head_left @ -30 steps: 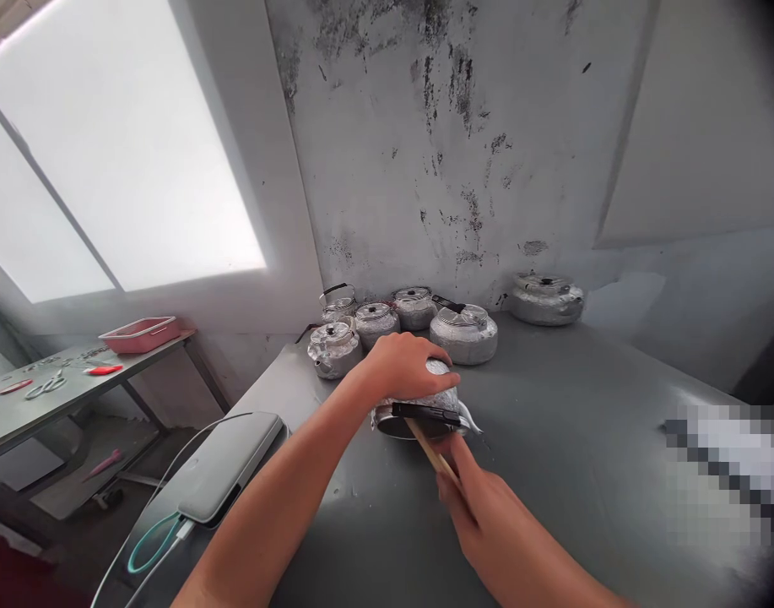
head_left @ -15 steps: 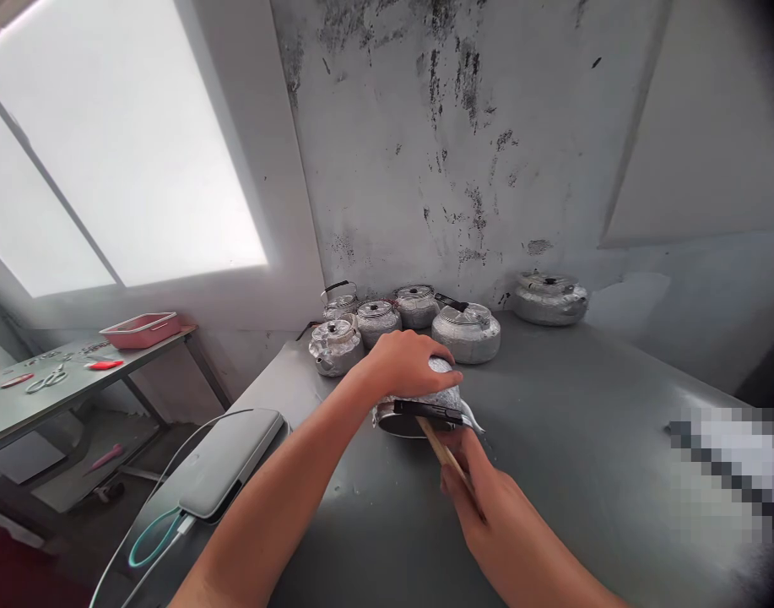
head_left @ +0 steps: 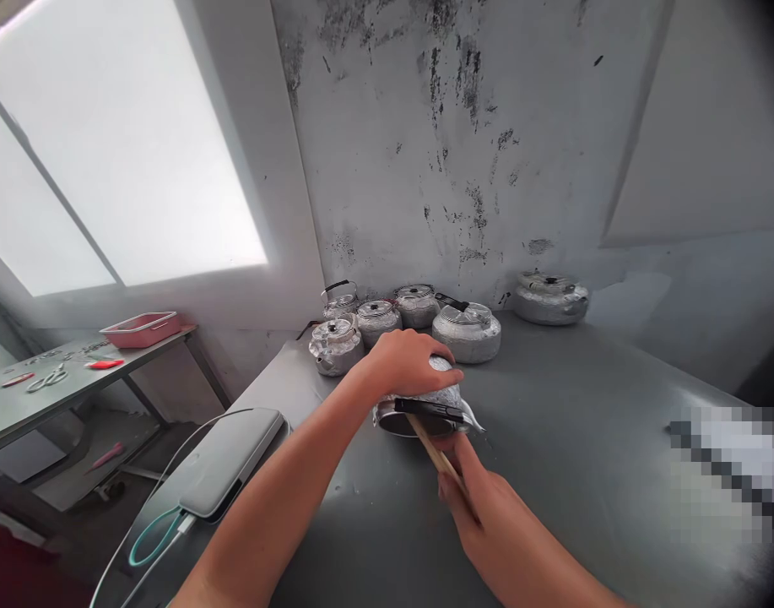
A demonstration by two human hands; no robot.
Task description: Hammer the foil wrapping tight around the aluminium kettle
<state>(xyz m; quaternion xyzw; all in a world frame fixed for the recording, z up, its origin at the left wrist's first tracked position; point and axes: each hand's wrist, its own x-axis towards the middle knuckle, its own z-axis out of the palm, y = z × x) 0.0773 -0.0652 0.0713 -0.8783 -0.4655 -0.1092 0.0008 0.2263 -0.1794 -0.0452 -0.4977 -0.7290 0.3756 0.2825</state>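
Note:
A small silver kettle [head_left: 446, 393] lies tipped on the table, its round opening facing me and its black handle across the mouth. My left hand [head_left: 407, 361] is wrapped over the top of its body and grips it. In my right hand [head_left: 472, 485] is a wooden stick [head_left: 432, 443], its far end reaching behind the kettle's black handle into the opening. That far end is hidden inside. The kettle's spout points right, just beyond my right hand's fingers.
Several silver kettles [head_left: 466, 333] stand along the wall, one kettle [head_left: 551, 300] apart at the right. A grey power bank [head_left: 231, 464] with cables lies at the left of the grey table [head_left: 551, 439]. A side table holds a pink basket [head_left: 141, 329], scissors [head_left: 46, 378] and a red object [head_left: 104, 365].
The wooden stick has shifted slightly left in the kettle's mouth, along with a small movement of my right hand. My left hand and the kettle stay nearly where they were.

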